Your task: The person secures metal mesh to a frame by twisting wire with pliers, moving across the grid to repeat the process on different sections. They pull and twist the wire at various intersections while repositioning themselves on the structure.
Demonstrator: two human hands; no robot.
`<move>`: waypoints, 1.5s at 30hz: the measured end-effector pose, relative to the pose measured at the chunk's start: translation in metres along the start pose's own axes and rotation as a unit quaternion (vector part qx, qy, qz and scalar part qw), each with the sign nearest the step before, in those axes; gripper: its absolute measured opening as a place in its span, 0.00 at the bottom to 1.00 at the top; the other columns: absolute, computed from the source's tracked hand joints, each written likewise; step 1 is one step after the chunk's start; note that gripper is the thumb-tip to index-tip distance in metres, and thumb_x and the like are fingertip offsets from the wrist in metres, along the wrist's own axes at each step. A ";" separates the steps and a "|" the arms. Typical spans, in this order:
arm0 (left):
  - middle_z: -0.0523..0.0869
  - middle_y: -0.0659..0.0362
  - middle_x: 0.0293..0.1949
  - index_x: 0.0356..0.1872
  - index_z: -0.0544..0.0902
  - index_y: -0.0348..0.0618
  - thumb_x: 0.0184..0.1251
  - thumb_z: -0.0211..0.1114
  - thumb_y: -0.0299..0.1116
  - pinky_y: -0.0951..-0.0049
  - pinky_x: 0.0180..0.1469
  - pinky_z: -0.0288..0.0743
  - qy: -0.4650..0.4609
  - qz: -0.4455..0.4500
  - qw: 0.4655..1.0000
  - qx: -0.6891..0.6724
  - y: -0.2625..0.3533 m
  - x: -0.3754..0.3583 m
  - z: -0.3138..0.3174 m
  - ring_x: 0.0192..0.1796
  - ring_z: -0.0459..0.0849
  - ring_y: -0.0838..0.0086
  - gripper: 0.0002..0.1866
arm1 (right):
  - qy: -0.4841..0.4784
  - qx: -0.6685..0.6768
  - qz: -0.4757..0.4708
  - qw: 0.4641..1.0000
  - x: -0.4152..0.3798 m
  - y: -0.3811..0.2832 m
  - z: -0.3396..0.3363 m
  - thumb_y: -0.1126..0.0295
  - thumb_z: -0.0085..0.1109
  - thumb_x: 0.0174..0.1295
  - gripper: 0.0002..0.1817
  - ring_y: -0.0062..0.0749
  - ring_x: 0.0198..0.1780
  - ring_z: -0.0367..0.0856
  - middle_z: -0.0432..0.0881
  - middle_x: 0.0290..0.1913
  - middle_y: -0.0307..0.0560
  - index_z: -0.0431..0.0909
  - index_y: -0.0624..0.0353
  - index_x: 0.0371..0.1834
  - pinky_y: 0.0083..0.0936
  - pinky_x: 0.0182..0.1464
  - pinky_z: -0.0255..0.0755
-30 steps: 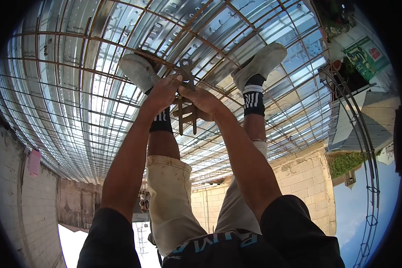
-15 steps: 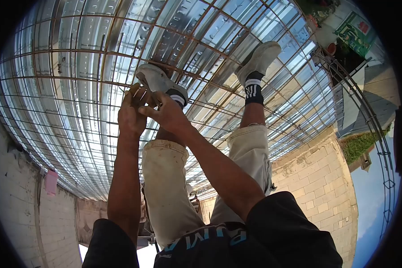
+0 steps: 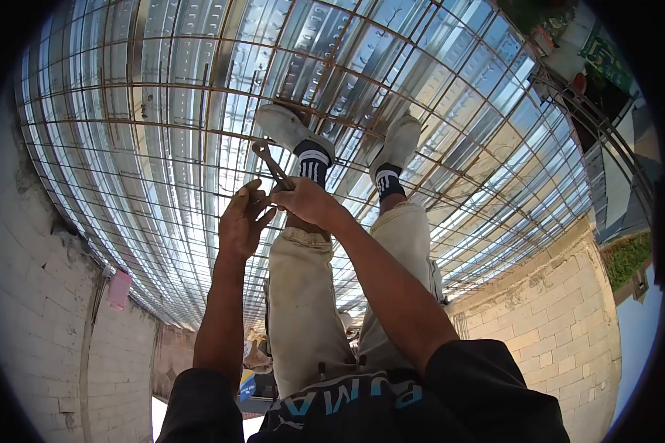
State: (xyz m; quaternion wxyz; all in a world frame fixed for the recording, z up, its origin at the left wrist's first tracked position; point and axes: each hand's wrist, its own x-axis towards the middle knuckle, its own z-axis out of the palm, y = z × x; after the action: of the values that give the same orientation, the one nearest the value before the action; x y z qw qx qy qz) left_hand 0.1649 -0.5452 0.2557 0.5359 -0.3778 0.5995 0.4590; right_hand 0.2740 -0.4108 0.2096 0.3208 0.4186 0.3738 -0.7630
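A rusty pair of pincers (image 3: 275, 167) is gripped in my right hand (image 3: 308, 201), its rounded head pointing up and left, away from me. Close beside it, my left hand (image 3: 240, 221) has its fingers bent and its thumb apart from them. I see nothing clearly held in that hand. Both hands are above a mesh of rusty steel bars (image 3: 177, 130), in front of my left shoe (image 3: 288, 127). Under the bars lies ribbed, shiny metal decking (image 3: 140, 177). My right shoe (image 3: 401, 140) also rests on the mesh.
A block wall (image 3: 44, 325) runs along the left, with a pink piece (image 3: 119, 289) on it. Another block wall (image 3: 539, 317) borders the right. Bent steel reinforcement (image 3: 591, 111) sticks out past the deck's right edge.
My hands have drawn back from the shoe and mesh, and the pincers now show plainly in my right hand. My right foot has come closer to the left. The view has shifted.
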 end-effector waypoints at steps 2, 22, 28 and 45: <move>0.77 0.61 0.44 0.62 0.73 0.40 0.77 0.54 0.47 0.61 0.55 0.76 0.014 0.003 1.000 0.000 -0.020 -0.014 0.008 0.52 0.80 0.70 0.23 | -0.033 -0.042 0.005 0.999 -0.018 0.004 -0.014 0.61 0.61 0.63 0.15 0.27 0.31 0.79 0.82 0.28 0.44 0.81 0.66 0.39 0.29 0.38 0.73; 0.81 0.59 0.40 0.55 0.76 0.40 0.77 0.56 0.39 0.71 0.45 0.81 0.068 0.163 0.984 0.033 -0.050 -0.091 0.082 0.41 0.82 0.75 0.15 | 0.019 -0.014 -0.091 0.996 -0.118 0.019 -0.047 0.60 0.68 0.58 0.16 0.31 0.32 0.79 0.80 0.27 0.43 0.80 0.62 0.37 0.32 0.40 0.73; 0.82 0.62 0.38 0.54 0.77 0.40 0.78 0.55 0.39 0.74 0.45 0.81 0.030 0.158 0.983 0.089 -0.030 -0.077 0.045 0.37 0.81 0.78 0.14 | -0.004 0.054 -0.077 0.996 -0.111 0.035 -0.012 0.66 0.66 0.61 0.13 0.22 0.33 0.79 0.82 0.31 0.40 0.81 0.63 0.44 0.25 0.40 0.75; 0.82 0.62 0.34 0.50 0.79 0.39 0.77 0.58 0.37 0.77 0.39 0.79 0.047 0.189 0.966 0.172 -0.068 -0.073 0.008 0.33 0.81 0.80 0.12 | 0.041 0.160 -0.088 0.982 -0.102 0.112 0.039 0.63 0.65 0.65 0.13 0.23 0.28 0.79 0.81 0.26 0.40 0.82 0.65 0.34 0.25 0.34 0.74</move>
State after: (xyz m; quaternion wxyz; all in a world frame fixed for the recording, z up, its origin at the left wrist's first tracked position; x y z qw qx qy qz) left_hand 0.2415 -0.5607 0.3184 0.4678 -0.1812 0.7541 0.4238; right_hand 0.3929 -0.4834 0.2796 0.1654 0.4608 0.2956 -0.8203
